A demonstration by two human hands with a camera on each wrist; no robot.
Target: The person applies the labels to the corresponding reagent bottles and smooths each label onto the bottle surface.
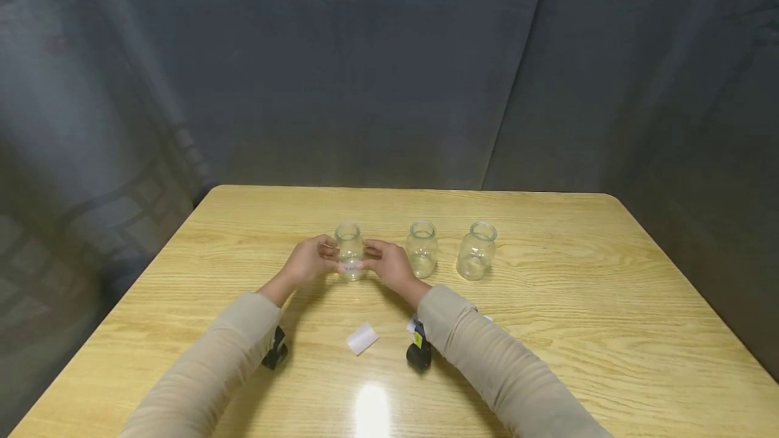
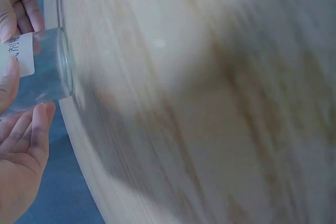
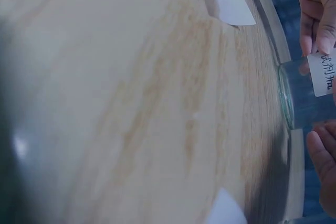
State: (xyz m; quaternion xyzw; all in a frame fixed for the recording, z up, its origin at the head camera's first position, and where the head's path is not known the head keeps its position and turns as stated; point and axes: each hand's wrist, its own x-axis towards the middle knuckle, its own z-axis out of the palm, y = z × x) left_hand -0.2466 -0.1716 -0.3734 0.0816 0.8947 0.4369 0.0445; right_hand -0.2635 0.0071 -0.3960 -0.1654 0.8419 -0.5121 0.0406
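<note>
both left hand and right hand grip a labelled jar, well inside the side edges of the table

Looks bright over the tabletop, with white glare at the near side and soft shadows below the sleeves; reads dim across the curtains; turns bluish, hazy and blurred in both wrist views.

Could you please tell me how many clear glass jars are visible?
3. One white-labelled clear glass jar is between the left hand and the right hand; the middle jar stands beside the right hand; the rightmost jar stands farther right. None seems hidden.
</note>
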